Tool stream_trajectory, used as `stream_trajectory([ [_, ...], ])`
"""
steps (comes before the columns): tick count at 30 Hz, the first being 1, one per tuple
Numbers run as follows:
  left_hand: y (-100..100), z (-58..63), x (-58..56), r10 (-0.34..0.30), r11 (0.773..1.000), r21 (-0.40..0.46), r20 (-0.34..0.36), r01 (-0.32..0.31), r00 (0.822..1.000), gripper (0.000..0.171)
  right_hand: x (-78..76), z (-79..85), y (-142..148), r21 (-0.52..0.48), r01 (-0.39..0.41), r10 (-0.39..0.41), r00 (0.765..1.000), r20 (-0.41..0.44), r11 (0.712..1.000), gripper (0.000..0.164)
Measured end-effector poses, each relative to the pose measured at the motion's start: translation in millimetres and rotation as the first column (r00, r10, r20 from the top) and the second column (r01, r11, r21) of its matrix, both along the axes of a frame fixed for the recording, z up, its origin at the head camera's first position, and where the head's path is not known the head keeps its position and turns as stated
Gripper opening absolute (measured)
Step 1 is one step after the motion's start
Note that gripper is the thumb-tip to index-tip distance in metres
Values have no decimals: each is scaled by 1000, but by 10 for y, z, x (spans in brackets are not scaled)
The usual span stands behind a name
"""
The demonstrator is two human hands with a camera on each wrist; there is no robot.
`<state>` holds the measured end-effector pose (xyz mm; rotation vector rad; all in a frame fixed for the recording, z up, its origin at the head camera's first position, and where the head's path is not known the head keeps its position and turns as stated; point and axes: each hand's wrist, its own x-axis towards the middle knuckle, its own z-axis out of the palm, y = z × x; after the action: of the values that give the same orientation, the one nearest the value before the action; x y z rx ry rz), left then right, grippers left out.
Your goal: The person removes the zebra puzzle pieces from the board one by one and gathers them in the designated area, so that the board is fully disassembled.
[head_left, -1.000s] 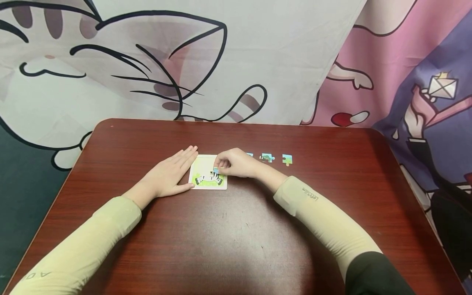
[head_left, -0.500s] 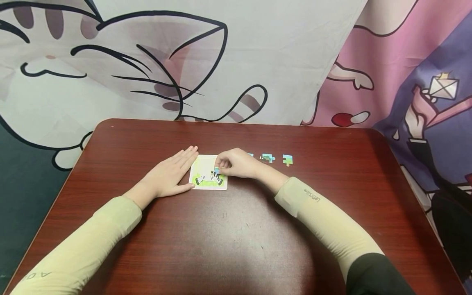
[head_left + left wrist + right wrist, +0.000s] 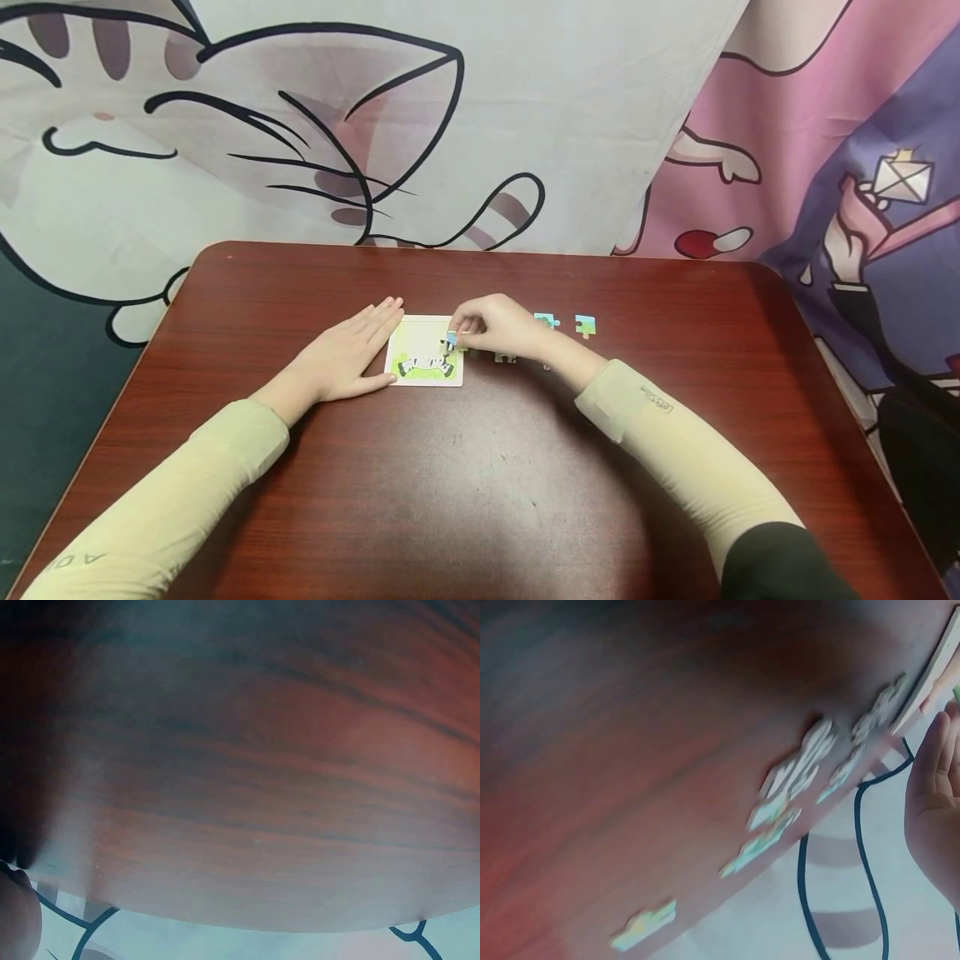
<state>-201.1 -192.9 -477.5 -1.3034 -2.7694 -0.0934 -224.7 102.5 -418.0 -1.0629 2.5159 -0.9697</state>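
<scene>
A small jigsaw board (image 3: 408, 337) with a white rim lies on the table, a zebra's striped body on green showing in its lower part. My left hand (image 3: 347, 354) rests along the board's left side with its fingers straight. Over the board's right edge, my right hand (image 3: 501, 327) pinches a small puzzle piece (image 3: 452, 338) with some blue on it between thumb and fingers. Only a bit of the left hand (image 3: 19, 915) shows in the left wrist view. The right hand (image 3: 934, 787) appears at the right edge of the right wrist view.
Right of the board lie several loose puzzle pieces, among them a blue-green one (image 3: 585, 325), another blue-green one (image 3: 545, 320) and one (image 3: 506, 358) partly under the right hand. The brown table (image 3: 480, 492) meets a cat-print cloth (image 3: 570, 125) behind.
My right hand has lifted and shifted right with the pinched piece, from inside the board to its right edge. The left hand has not moved.
</scene>
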Motion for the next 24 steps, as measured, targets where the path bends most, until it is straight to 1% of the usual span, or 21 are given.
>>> stream_trajectory([
  [3, -2, 11, 0, -2, 1000, 6, -1, 2, 1000, 92, 8, 40, 91, 4, 14, -14, 1000, -8, 1000, 7],
  [9, -1, 40, 7, -10, 1000, 5, -7, 10, 1000, 92, 27, 122, 323, -1, 59, -58, 998, 8, 998, 7],
  [17, -16, 31, 12, -1, 1000, -6, 3, 1, 1000, 93, 75, 203, 649, -8, 99, -99, 995, -23, 995, 10],
  [24, -3, 28, 6, -8, 1000, 1, -7, 8, 1000, 92, 139, 235, 980, -50, 161, -160, 987, 14, 986, 12],
])
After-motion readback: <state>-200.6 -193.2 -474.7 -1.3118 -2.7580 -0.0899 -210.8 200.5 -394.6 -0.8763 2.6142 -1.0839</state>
